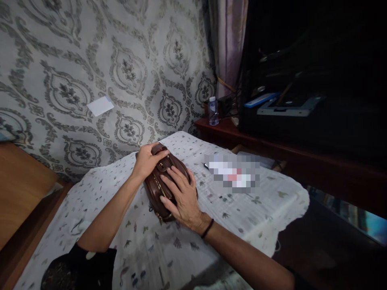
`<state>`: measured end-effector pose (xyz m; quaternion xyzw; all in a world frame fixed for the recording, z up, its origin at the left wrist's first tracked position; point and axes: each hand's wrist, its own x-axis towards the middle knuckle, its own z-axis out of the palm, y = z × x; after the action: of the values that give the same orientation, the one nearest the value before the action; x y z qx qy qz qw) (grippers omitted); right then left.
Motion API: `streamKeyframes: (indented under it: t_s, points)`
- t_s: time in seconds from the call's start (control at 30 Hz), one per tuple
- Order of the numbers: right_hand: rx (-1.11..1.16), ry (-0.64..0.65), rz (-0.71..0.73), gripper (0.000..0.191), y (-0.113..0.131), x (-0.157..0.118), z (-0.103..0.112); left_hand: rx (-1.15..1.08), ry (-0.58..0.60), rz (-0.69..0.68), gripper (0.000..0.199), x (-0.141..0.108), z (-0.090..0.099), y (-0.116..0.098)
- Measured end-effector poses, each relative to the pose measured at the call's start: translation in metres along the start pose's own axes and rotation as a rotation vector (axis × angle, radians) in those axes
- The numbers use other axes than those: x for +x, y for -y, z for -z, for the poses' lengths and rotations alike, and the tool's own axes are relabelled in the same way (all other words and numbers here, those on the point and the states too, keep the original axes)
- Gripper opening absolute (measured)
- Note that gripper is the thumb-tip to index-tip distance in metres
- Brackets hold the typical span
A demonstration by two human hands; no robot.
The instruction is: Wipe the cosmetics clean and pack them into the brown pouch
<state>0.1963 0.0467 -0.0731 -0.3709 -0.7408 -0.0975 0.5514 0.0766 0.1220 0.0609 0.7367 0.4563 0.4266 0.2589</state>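
Observation:
A brown leather handbag [155,182] with gold zips and a small clasp lies on a white cloth with a small leaf print [178,253]. My left hand [148,162] grips the far end of the bag. Its thumb stretches over the top near the clasp, and the other fingers are mostly hidden. On the near right part of the bag rests my right hand [183,195], its fingers spread over the leather beside the zip. A dark band [207,228] circles the right wrist. The zips look closed, though my fingers partly cover them.
A blurred-out pale item [232,172] lies on the cloth to the right. Beyond it, a clear bottle [213,112] stands on a dark red table [208,129] beside a large black screen [314,52]. Patterned wallpaper [127,72] rises behind; a wooden panel [24,185] is at left.

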Motion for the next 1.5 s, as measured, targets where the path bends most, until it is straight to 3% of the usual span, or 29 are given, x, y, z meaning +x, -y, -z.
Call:
streamKeyframes:
  t_s: [0.13, 0.27, 0.4, 0.53, 0.7, 0.87, 1.03, 1.2, 1.33, 1.5]
  points:
    - [0.012, -0.047, -0.004, 0.042, 0.0, 0.001, 0.002, 0.016, 0.075, -0.06, 0.029, 0.0, 0.023, -0.003]
    - [-0.01, -0.079, -0.086, 0.05, 0.001, 0.001, 0.002, 0.226, 0.076, -0.034, 0.029, -0.003, 0.051, 0.005]
    - [-0.022, -0.069, -0.147, 0.056, 0.0, -0.001, 0.0, 0.278, 0.08, -0.002, 0.03, -0.012, 0.061, 0.017]
    - [0.021, -0.076, -0.126, 0.055, -0.001, -0.001, -0.001, 0.262, -0.026, -0.007, 0.025, -0.021, 0.055, 0.02]
    - [0.07, -0.071, -0.124, 0.056, 0.0, -0.001, -0.003, 0.25, -0.108, -0.025, 0.02, -0.038, 0.045, 0.007]
    - [0.075, -0.04, -0.153, 0.058, 0.0, -0.001, -0.003, 0.233, -0.12, -0.046, 0.022, -0.063, 0.033, -0.014]
    - [0.091, -0.013, -0.171, 0.06, 0.001, -0.001, 0.001, 0.266, -0.061, -0.053, 0.025, -0.074, 0.029, -0.02]
    - [0.262, -0.061, -0.291, 0.067, 0.002, -0.006, 0.007, 0.347, -0.002, -0.037, 0.015, -0.061, 0.028, -0.024]
    - [0.394, -0.124, -0.523, 0.059, -0.002, -0.011, 0.002, 0.392, 0.064, -0.14, 0.027, -0.039, 0.017, -0.029]
    - [0.579, -0.113, -0.742, 0.069, -0.008, -0.013, -0.003, 0.535, 0.055, -0.158, 0.019, -0.016, -0.001, -0.03]
